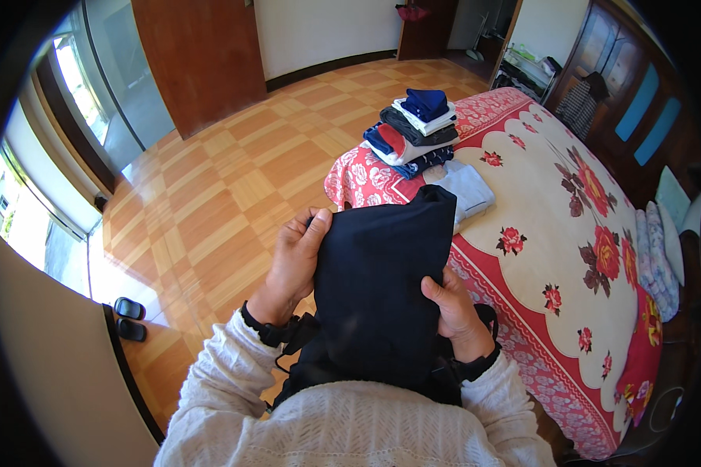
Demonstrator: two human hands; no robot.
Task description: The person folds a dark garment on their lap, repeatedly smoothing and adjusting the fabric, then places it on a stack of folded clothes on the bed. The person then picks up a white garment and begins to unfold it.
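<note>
A black cloth garment (380, 280) hangs before my body, partly folded, its upper edge raised near the bed. My left hand (298, 257) grips its upper left corner between thumb and fingers. Lower down, my right hand (455, 309) holds the garment's right edge, thumb in front and fingers partly behind the cloth. Beyond the garment, a light blue folded garment (467, 190) lies on the bed. Next to it rises a stack of folded clothes (417, 131) in navy, white, dark grey and red. The garment's lower end merges with dark clothing at my waist.
The bed (537, 216) with its red and cream floral cover fills the right side. Folded bedding (657, 262) lies by the headboard. Black slippers (130, 318) sit on the tiled floor (239, 175) at left, near the wall. A brown door (201, 64) stands at the back.
</note>
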